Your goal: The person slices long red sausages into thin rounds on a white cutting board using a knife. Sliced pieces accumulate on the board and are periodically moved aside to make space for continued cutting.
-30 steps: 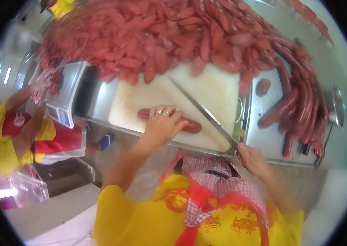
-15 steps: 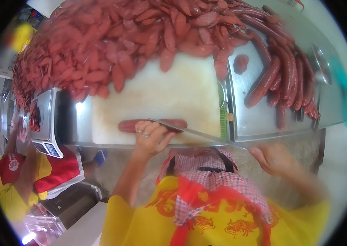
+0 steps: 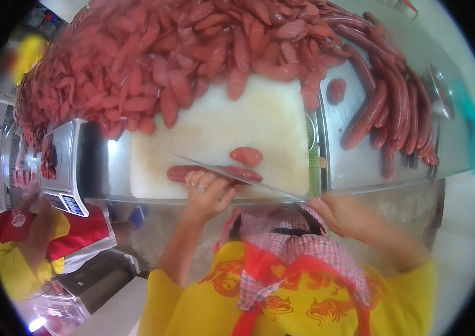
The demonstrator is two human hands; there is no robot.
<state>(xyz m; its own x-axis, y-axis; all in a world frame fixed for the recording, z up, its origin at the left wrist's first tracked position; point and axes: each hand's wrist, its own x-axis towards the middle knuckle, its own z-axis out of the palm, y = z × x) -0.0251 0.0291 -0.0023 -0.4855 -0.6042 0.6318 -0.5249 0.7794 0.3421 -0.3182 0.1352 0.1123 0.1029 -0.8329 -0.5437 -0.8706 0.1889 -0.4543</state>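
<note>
At the near right corner of the white cutting board (image 3: 220, 129), a worker's right hand (image 3: 341, 214) clamps its fingers around the handle of a long knife (image 3: 276, 189). Along the board's front edge, the left hand (image 3: 210, 193) bends its fingers together over a red sausage (image 3: 178, 173), the blade slanting across it; even cuts call for fingertips tucked back and one smooth, angled stroke. A cut piece (image 3: 247, 156) lies farther in on the board, and heaped slices (image 3: 136, 73) crowd its far edge.
</note>
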